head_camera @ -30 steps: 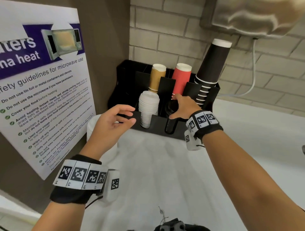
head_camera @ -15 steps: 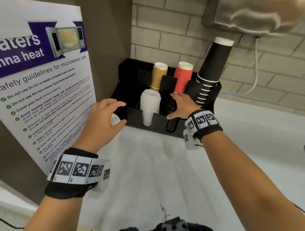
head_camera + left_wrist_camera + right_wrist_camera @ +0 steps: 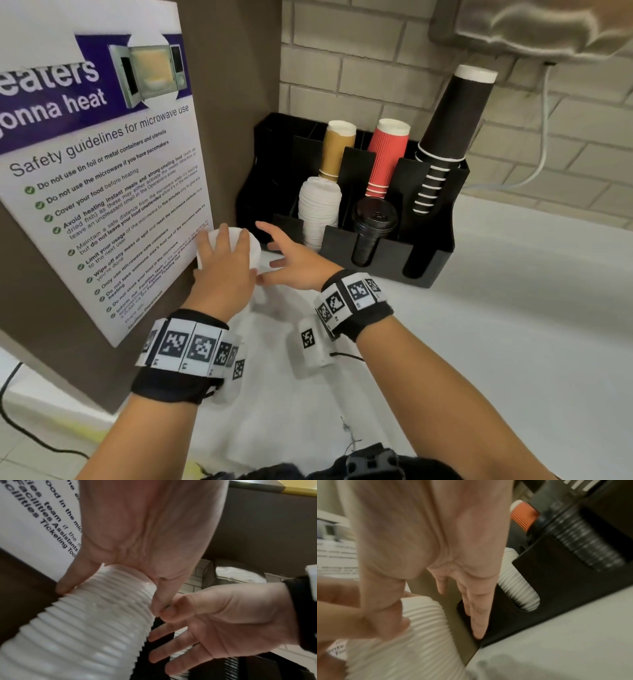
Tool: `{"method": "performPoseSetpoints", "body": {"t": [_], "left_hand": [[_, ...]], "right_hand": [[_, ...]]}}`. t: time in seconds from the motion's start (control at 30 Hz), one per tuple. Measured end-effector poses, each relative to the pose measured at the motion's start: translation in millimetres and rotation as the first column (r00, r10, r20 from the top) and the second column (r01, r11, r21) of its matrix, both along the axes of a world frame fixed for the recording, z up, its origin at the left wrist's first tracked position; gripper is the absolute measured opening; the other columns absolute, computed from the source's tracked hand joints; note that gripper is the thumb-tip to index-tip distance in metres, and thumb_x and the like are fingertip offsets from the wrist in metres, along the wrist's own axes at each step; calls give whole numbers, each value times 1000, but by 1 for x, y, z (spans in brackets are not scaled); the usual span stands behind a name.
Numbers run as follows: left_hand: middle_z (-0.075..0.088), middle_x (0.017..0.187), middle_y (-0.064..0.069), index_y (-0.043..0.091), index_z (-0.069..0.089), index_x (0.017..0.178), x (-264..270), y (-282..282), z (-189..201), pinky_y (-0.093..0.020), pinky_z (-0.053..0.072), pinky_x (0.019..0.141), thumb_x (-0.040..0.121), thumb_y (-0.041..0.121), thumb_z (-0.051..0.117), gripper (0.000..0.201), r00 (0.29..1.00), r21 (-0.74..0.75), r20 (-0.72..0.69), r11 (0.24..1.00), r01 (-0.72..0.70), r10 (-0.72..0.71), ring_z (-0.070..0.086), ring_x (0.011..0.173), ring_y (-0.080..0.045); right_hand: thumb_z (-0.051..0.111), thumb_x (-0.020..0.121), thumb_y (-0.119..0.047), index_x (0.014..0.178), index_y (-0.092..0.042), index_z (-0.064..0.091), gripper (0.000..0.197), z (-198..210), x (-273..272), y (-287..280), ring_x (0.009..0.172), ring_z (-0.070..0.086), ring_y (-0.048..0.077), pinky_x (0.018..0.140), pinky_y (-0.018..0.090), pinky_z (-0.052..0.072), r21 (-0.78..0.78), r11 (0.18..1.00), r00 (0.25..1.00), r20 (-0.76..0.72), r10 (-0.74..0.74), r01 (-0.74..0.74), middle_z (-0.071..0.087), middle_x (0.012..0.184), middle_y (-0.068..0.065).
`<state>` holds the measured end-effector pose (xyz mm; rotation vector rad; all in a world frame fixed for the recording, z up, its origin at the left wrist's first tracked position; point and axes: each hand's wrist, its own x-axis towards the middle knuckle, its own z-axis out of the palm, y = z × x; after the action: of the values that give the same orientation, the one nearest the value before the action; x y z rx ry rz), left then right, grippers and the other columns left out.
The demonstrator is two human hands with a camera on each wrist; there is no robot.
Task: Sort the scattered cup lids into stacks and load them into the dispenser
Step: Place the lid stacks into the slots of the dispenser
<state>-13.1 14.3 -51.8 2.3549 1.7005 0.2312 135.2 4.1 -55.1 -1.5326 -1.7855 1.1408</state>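
Observation:
A tall stack of white ribbed lids [image 3: 255, 251] [image 3: 94, 622] [image 3: 423, 628] stands on the white counter left of the black dispenser [image 3: 387, 253]. My left hand [image 3: 224, 263] [image 3: 145, 534] sits on top of the stack, thumb and fingers gripping down its sides. Just right of the stack my right hand [image 3: 294, 263] [image 3: 223, 622] [image 3: 453, 547] is open with fingers spread, thumb near my left thumb. The dispenser's front slots hold more white lids [image 3: 318, 212] [image 3: 517, 588] and black lids [image 3: 375, 219] [image 3: 582, 540].
Gold cups [image 3: 337, 147], red cups [image 3: 388, 154] and tall black cups [image 3: 448, 130] fill the dispenser's rear slots. A brown panel with a microwave safety poster [image 3: 102, 171] stands close on the left. The white counter [image 3: 496, 325] stretches right; a brick wall is behind.
My right hand left the black lids in the dispenser and moved left to the white stack. My left hand came down onto the stack's top and gripped it.

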Motion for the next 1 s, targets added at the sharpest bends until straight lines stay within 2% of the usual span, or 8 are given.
{"method": "performPoseSetpoints", "body": {"t": [0.13,0.3,0.37,0.47,0.53,0.63,0.8,1.0], "left_hand": [[-1,162,-10,22,9,155,14,0,3,-43,13,117,102,28,44,63,993,-31,34,993,116,-115,-6,147,-37],[-13,161,-11,34,31,150,53,-11,3,-38,12,119,93,23,63,65,915,-117,318,947,299,-249,-2,148,-32],[2,159,-12,33,38,146,67,-15,3,-23,14,115,90,21,68,65,843,-158,460,908,389,-281,11,147,-29],[27,149,-7,27,43,144,89,-18,2,-8,16,101,86,16,71,65,761,-152,550,855,497,-344,29,139,-21],[30,149,-7,26,44,143,100,-17,0,-11,19,103,84,16,74,67,745,-153,560,840,521,-361,31,138,-20],[32,148,-4,27,41,146,106,-16,-4,-22,27,109,80,18,78,76,729,-139,580,838,528,-363,34,136,-19],[33,151,1,27,25,151,91,-8,-5,-33,31,113,75,16,83,97,627,-91,706,837,540,-328,32,138,-13],[45,138,5,33,50,131,62,-4,-10,-25,35,95,85,22,73,52,563,-82,821,957,279,-94,43,121,-12]], "right_hand": [[68,85,-6,151,-27,19,85,-3,11,-13,124,50,19,103,37,46,40,995,995,-54,-86,88,48,135,6],[74,80,-12,150,-29,16,91,0,64,-44,111,55,11,84,12,47,22,976,975,30,-218,218,48,120,-8],[77,78,-18,151,-31,9,101,4,87,-57,101,55,4,71,8,45,-6,958,956,70,-286,287,48,119,-9],[79,74,-27,151,-37,5,107,7,110,-71,115,51,18,91,30,50,-37,925,918,144,-370,379,43,135,3],[79,73,-31,149,-42,8,105,6,117,-78,121,48,24,95,41,50,-58,911,903,171,-393,407,38,138,7],[79,72,-33,146,-45,9,102,3,121,-85,118,48,22,79,33,55,-61,911,901,185,-392,408,36,135,5],[86,66,-32,150,-34,11,113,17,128,-79,126,44,27,106,44,41,38,918,886,249,-390,394,33,141,8],[83,63,-49,147,-37,23,104,32,119,-59,132,36,22,96,28,33,120,946,862,391,-323,300,33,146,4]]}}
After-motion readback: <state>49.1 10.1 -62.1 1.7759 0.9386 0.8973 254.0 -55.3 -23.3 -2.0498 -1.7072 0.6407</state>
